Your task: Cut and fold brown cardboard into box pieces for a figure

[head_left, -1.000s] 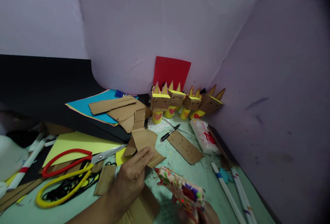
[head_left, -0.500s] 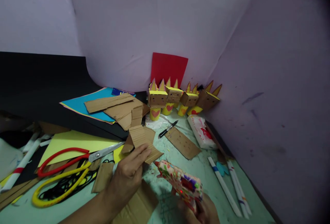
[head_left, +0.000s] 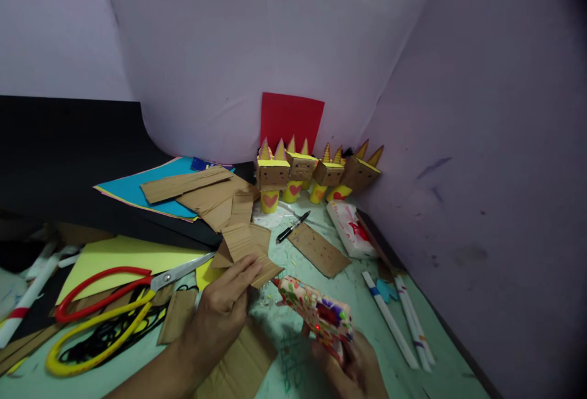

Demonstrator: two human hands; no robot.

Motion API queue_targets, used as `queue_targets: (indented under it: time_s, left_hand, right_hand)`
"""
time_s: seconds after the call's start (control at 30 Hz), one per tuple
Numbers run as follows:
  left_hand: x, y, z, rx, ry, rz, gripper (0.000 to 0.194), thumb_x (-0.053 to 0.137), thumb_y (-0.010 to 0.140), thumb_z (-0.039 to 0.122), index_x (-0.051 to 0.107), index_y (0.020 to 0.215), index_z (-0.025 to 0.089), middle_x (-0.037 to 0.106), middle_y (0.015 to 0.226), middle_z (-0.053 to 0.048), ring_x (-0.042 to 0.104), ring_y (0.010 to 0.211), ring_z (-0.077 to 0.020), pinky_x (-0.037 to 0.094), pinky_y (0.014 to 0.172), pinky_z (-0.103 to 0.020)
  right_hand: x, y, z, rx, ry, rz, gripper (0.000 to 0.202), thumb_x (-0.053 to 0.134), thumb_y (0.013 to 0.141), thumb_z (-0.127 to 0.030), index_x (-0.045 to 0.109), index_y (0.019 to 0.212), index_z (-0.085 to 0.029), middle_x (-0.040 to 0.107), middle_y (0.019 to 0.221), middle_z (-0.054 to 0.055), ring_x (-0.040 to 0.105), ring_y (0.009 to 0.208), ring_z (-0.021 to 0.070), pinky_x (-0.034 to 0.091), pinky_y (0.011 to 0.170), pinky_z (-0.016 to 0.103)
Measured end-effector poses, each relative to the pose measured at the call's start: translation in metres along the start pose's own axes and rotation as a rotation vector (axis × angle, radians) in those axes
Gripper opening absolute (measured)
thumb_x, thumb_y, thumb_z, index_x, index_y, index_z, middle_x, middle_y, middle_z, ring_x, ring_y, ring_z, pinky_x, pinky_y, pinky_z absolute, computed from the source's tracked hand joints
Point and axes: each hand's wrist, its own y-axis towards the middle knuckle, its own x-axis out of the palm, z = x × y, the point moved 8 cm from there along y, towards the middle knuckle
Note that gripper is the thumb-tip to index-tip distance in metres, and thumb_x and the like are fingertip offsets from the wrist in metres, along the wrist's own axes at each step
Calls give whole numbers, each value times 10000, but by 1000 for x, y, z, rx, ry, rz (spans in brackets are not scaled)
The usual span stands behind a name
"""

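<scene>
My left hand point(head_left: 225, 301) grips a folded piece of corrugated cardboard point(head_left: 245, 246), its fingers lying over the near flap and the thumb hidden below. In my right hand point(head_left: 346, 365) is a glue gun point(head_left: 316, 312) with a colourful floral pattern and a small glowing red light. Its red nozzle points left and meets, or nearly meets, the right tip of the cardboard piece; whether they touch I cannot tell. Beneath my left wrist lies another brown cardboard sheet point(head_left: 241, 365).
Scissors point(head_left: 158, 283) with red and yellow handles lie at left over black cord point(head_left: 105, 338). Several cardboard figures point(head_left: 274, 175) on yellow tubes stand at the back. A pen point(head_left: 293, 227), a cardboard strip point(head_left: 318, 249), a white packet point(head_left: 351, 227) and white sticks point(head_left: 389, 319) lie rightward.
The whole view has shifted slightly, so things sit a little further left. Both hands keep their holds, and the glue gun's nozzle is still at the cardboard's tip.
</scene>
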Motion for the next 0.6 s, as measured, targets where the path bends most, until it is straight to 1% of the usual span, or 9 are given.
queue_targets:
  time_s: [0.1, 0.27, 0.4, 0.47, 0.6]
  left_hand:
    - [0, 0, 0, -3, -22, 4, 391, 397, 768, 26, 679, 1024, 112, 687, 1051, -121, 642, 986, -178, 507, 863, -249]
    - [-2, 0, -1, -15, -28, 6, 370, 411, 771, 36, 686, 1011, 99, 688, 1044, -129, 645, 980, -181, 505, 858, -236]
    - [-2, 0, -1, -15, -27, 10, 362, 419, 771, 43, 693, 998, 112, 695, 1033, -116, 646, 976, -177, 493, 869, -228]
    - [-2, 0, -2, -16, -28, 23, 364, 416, 774, 44, 693, 999, 114, 696, 1030, -113, 644, 981, -170, 482, 879, -219]
    - [-2, 0, -1, -6, -15, 21, 374, 405, 773, 39, 684, 1013, 106, 692, 1039, -116, 640, 987, -165, 481, 872, -217]
  right_hand:
    - [1, 0, -1, -5, -4, -15, 410, 547, 732, -546, 673, 694, -157, 601, 581, 41, 540, 541, 170, 457, 521, 235]
    - [-5, 0, 0, 19, -20, 32, 389, 571, 716, -528, 684, 770, -160, 630, 642, 52, 563, 580, 190, 467, 550, 250]
    - [-3, 2, -3, -11, -27, 4, 389, 531, 740, -532, 653, 685, -167, 578, 564, 24, 524, 531, 169, 463, 579, 252]
    - [-3, 2, -1, -25, -50, 2, 406, 516, 746, -543, 642, 654, -168, 545, 516, 12, 495, 494, 157, 462, 593, 259]
    - [-9, 0, 14, -13, -74, 94, 425, 549, 717, -571, 688, 711, -169, 606, 578, 42, 540, 550, 186, 469, 611, 272]
